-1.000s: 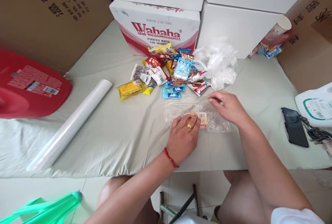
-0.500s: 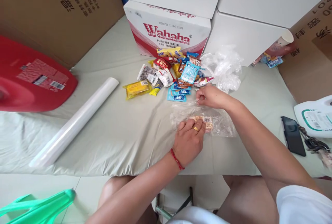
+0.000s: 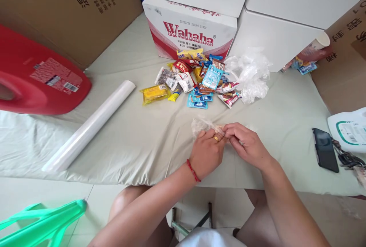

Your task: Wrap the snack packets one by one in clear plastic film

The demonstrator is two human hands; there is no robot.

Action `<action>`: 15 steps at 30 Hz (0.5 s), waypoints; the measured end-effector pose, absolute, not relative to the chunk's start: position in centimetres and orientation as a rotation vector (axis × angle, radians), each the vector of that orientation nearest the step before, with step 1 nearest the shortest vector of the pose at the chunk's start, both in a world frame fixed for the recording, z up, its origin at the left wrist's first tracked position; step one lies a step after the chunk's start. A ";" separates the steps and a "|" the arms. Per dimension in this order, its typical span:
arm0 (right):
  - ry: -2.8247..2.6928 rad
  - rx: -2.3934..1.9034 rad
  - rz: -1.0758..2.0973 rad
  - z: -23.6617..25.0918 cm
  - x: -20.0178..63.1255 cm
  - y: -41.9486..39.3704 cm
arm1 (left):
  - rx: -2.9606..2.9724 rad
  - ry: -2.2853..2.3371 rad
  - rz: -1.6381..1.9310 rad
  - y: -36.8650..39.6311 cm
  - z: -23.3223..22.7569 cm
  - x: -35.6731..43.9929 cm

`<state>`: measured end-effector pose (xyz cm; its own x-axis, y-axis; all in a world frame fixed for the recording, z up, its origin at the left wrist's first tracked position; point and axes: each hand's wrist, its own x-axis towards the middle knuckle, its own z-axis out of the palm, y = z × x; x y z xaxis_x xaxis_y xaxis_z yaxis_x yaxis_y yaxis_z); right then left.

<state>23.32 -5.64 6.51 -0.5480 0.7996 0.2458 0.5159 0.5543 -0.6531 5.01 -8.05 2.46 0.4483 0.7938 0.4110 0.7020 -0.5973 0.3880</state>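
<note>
Head view looks down at both hands meeting over a small snack bar wrapped in cling film (image 3: 203,126), near the front edge of the surface (image 3: 137,140), which has a pale cloth over it. Left hand (image 3: 206,151) is curled down on top of the bundle, pinning it flat, looks like so it doesn't slide while the film gets pulled around it. Right hand (image 3: 246,145) has its fingertips pinched on the film right beside the left fingers, so both hands are closed on the same little packet. You can only see a crumpled bit of film and a sliver of tan wrapper poking out on the far side of the left hand; the rest is hidden under the fingers.

Just beyond, toward the far side, sits a loose pile of snack packets (image 3: 197,83), within easy reach of either hand. A scrunched clear plastic bag (image 3: 251,75) lies right of the pile, touching it; can't tell if anything's inside. The cling film roll (image 3: 90,125) lies diagonally well off to the left.

Container-wise: a closed Wahaha water carton (image 3: 193,29) behind the pile, plain white boxes (image 3: 274,29) beside it, and a paper cup (image 3: 314,47) tipped on its side at far right with a few packets at its base. A black phone (image 3: 325,149) lies off to the right.
</note>
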 end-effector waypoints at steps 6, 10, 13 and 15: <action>-2.242 -0.935 0.655 3.5 24.4 -6.1 | 1.834 1.346 1.237 -5.2 3.6 1.0; -2.246 -0.911 0.742 3.5 25.3 -5.9 | 1.336 1.725 1.221 -2.8 4.0 -1.6; -2.277 -0.845 0.920 4.1 25.7 -5.7 | 1.149 1.688 1.023 -1.9 4.0 -2.0; -2.282 -0.809 1.059 4.5 25.7 -5.8 | 1.099 1.606 0.923 -1.9 4.0 -1.6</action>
